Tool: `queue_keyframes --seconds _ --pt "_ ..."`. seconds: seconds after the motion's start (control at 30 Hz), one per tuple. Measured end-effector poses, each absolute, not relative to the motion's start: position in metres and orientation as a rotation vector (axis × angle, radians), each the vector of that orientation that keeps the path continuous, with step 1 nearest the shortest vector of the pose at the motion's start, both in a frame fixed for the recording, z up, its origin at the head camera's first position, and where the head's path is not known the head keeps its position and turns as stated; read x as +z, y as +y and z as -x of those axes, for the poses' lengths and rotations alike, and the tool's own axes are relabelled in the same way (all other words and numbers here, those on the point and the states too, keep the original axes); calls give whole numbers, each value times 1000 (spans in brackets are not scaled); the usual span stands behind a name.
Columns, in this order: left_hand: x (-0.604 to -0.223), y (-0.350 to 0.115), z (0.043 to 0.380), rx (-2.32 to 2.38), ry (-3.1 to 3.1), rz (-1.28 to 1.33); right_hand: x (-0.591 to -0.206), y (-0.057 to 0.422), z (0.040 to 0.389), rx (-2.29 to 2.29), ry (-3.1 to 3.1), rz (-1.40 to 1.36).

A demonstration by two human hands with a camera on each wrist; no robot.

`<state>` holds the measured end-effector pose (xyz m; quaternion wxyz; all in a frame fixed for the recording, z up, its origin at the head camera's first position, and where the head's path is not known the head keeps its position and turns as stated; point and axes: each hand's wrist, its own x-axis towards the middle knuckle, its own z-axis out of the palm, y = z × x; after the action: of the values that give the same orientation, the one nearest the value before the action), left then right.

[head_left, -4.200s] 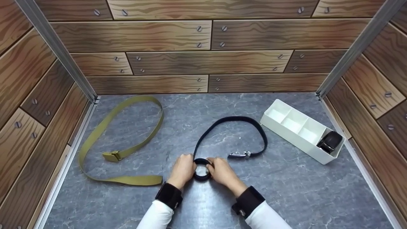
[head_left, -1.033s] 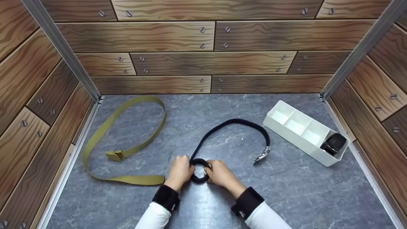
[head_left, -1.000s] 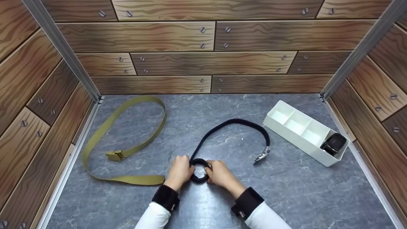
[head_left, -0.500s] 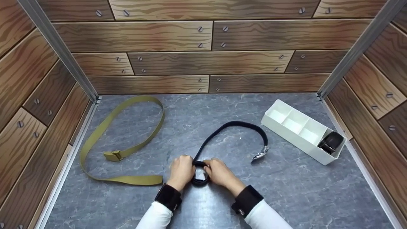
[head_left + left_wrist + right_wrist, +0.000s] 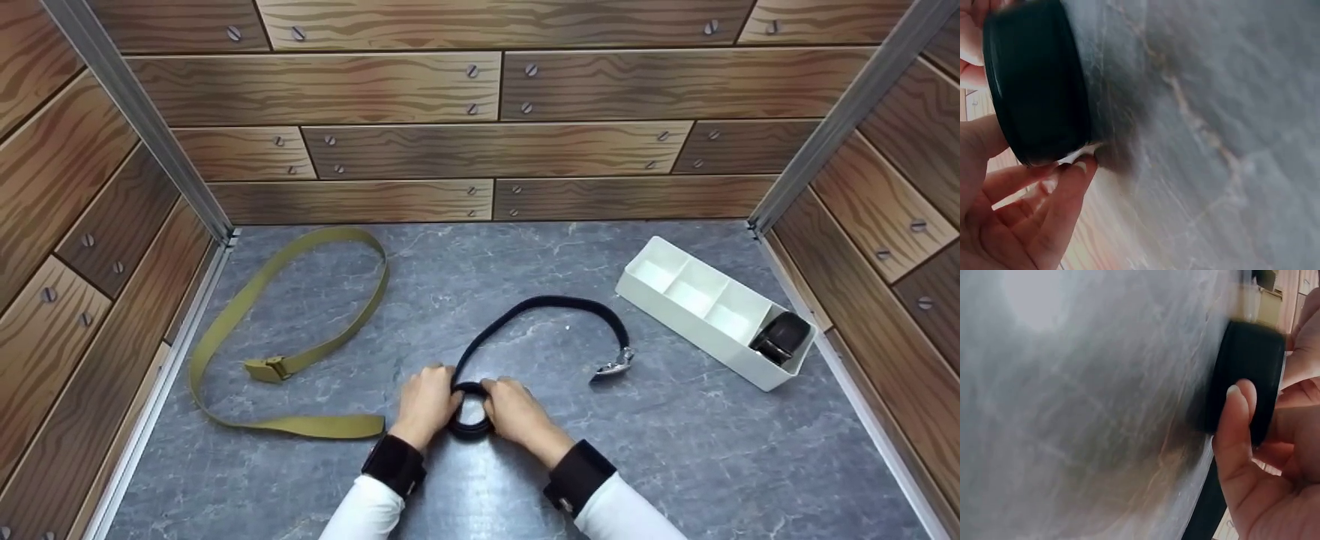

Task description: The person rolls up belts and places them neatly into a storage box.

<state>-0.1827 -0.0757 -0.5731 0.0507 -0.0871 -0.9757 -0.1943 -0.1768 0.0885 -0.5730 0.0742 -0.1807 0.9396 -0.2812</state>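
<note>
Head view shows the black belt (image 5: 551,302) near the middle of the marbled grey tabletop (image 5: 480,502), one end wound into a round roll (image 5: 1039,84) with a hollow centre. The left hand (image 5: 426,403) and right hand (image 5: 519,412) pinch that roll from opposite sides. Should either grip slacken, the turns would probably spring outward; uneven pressure might make the layers creep into a cone. The smooth strap stands on edge in an arc, so a sharp tug could topple it, and the shiny metal buckle (image 5: 611,369) at its free end might scrape or snag. Toward the left edge a matte khaki belt (image 5: 330,427) loops; toward the right edge sits a smooth white tray (image 5: 679,319), a glossy black bundle (image 5: 784,334) in its end compartment.
</note>
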Motion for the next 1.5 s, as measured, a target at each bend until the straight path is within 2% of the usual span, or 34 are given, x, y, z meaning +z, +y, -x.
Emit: queue_keyframes --seconds 0.13,0.47,0.77,1.07,1.17,1.4,1.5 --pt "-574 -76 183 -558 -2950 291 -576 90 180 -823 2893 652" --pt "-577 -72 183 -485 -2881 210 -574 89 174 -1083 2739 368" --pt "-576 -75 183 -439 -2898 238 -572 86 181 -979 2774 462" --pt "-577 -68 183 -484 -2912 144 -568 88 177 -1108 2628 276" --pt "-573 -68 184 -511 -2948 169 -569 89 178 -1038 2693 307" --pt "-569 -68 188 -535 -2960 276 -573 94 183 -764 2886 601" --pt "-569 -66 189 -518 -2952 253 -573 96 182 -840 2904 582"
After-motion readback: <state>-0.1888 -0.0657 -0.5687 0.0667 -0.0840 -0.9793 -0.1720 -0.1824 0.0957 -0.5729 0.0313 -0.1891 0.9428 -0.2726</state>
